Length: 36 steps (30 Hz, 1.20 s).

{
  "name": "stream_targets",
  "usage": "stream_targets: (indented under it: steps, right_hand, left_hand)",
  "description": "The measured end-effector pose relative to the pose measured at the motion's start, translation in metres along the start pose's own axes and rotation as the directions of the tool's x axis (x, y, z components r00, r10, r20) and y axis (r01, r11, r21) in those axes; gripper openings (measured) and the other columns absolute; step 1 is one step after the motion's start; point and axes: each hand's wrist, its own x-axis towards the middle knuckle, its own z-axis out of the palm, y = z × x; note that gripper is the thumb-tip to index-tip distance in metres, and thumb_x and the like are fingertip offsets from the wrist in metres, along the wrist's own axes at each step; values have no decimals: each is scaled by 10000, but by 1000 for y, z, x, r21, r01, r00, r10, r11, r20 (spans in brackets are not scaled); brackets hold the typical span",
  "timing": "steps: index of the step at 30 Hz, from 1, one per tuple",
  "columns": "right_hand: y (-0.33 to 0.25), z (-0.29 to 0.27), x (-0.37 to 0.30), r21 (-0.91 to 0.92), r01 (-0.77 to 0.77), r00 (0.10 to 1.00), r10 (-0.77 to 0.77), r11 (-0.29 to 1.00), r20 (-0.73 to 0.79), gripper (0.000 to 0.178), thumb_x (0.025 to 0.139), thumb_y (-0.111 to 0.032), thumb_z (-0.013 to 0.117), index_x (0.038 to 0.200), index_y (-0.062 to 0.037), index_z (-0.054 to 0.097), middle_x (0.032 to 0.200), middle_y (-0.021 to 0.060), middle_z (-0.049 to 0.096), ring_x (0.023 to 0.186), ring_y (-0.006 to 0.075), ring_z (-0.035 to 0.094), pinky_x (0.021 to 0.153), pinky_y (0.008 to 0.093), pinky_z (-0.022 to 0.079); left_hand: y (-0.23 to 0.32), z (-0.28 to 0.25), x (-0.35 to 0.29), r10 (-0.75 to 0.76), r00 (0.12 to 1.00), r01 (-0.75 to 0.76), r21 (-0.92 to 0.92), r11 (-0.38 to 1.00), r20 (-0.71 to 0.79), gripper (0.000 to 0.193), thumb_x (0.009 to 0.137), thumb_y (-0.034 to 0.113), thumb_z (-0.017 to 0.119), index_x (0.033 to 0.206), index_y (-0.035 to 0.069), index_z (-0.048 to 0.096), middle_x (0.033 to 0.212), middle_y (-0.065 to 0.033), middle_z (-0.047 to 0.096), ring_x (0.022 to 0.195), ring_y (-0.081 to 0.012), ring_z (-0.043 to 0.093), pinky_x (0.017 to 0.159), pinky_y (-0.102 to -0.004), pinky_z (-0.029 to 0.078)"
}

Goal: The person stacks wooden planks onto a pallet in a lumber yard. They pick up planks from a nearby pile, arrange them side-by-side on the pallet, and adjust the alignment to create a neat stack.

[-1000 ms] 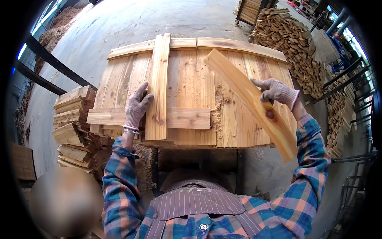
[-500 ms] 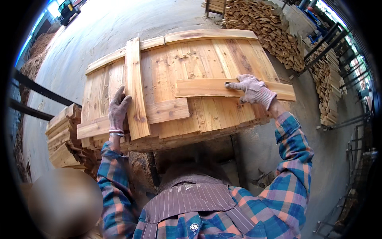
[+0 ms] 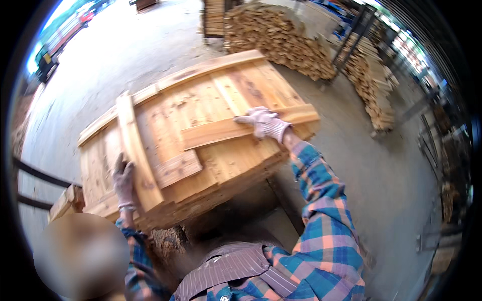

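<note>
Pinkish-gloved left hand [image 3: 123, 181]: lay spread against long pale wooden plank [image 3: 138, 159]
Pinkish-gloved right hand [image 3: 264, 123]: was clamped on flat tan wooden board [image 3: 222, 131]

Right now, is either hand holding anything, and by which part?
Right hand lies over the front-right board near its middle; a grip can't be confirmed. Left hand is at the crossing board's left edge; no clear hold.
</note>
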Motion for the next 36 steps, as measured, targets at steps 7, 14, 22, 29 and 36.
stream_targets:
  steps: [7, 14, 22, 29, 36]
  right_hand:
    - [5, 2, -5, -130, -18, 998, 10, 991, -65, 896, 658, 46, 689, 1436, -319, 440, 1249, 106, 539, 1217, 322, 492, 1073, 377, 388]
    - [-26, 7, 0, -336, -258, 966, 240, 906, -93, 968, 652, 7, 760, 1478, -300, 361, 1282, 93, 531, 1239, 321, 484, 1069, 416, 394]
    - [-46, 16, 10, -521, -353, 932, 338, 777, -128, 775, 806, -19, 574, 1504, -201, 292, 1303, 139, 509, 1250, 317, 473, 1031, 448, 416]
    - [-50, 2, 15, -540, -401, 873, 487, 740, 18, 798, 826, -1, 543, 1536, -189, 231, 1361, 144, 484, 1268, 319, 471, 1064, 403, 406]
    - [-207, -5, 37, -3, 156, 933, -148, 988, -329, 800, 853, -431, 636, 1520, -169, 282, 1480, 136, 423, 1355, 306, 404, 1131, 401, 342]
  left_hand:
    - [16, 3, -6, -29, 999, 30, -65, 997, 14, 621, 841, 216, 737, 1382, 30, 494, 992, -138, 687, 849, -176, 633, 767, -303, 520]
    - [33, -1, 6, -203, 970, 196, 59, 979, 131, 823, 800, 329, 790, 1422, -35, 394, 1115, -208, 652, 986, -214, 634, 832, -313, 513]
    - [38, -5, 46, -375, 889, 343, 161, 925, 263, 542, 757, 178, 766, 1214, -47, 580, 1065, -197, 672, 958, -255, 648, 847, -335, 509]
    - [0, -152, 41, -234, 955, 298, -543, 785, 184, 525, 761, 15, 734, 1252, -67, 567, 1066, -134, 667, 934, -166, 623, 821, -272, 514]
    - [-6, -230, 52, -290, 942, 334, 584, 740, -172, 745, 803, 442, 722, 1401, 92, 451, 1232, -196, 616, 1138, -327, 594, 977, -385, 461]
